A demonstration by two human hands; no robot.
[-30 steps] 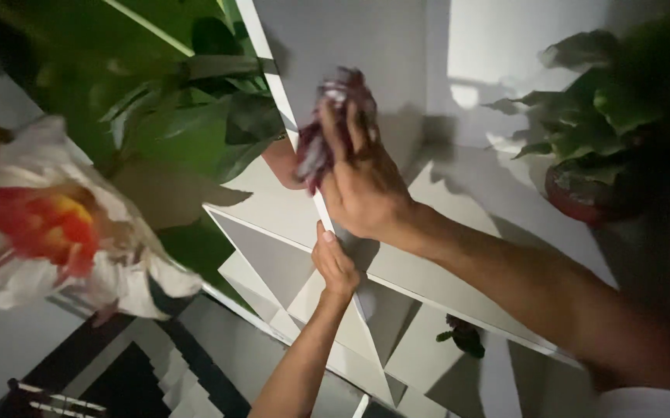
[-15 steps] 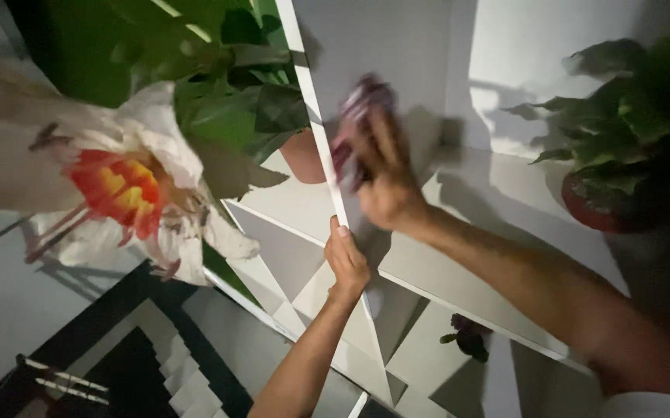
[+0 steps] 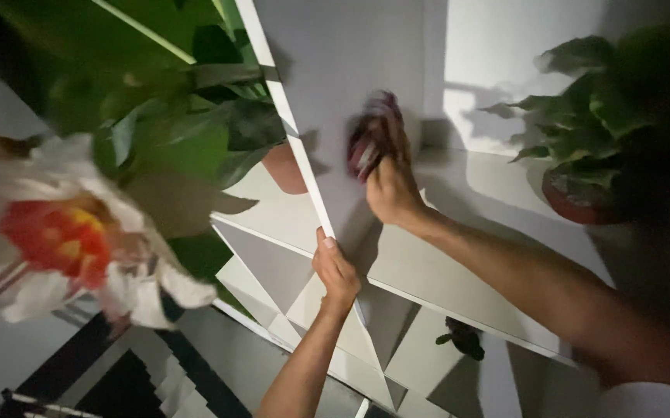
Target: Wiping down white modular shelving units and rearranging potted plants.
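Two hands | right hand (image 3: 391, 190) clutches crumpled, blurry cloth (image 3: 371, 139) | left hand (image 3: 336, 268) grips smooth white panel (image 3: 335, 70) edge

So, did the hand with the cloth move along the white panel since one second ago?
Yes. The right hand with the cloth slid from the panel edge toward its middle.

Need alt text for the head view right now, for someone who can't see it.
The right hand presses a dark reddish cloth against an upright panel of a white shelf unit, while the left hand grips that panel's front edge lower down. A white flower with a red centre blurs the left foreground, and a potted leafy plant stands on the shelf at right.
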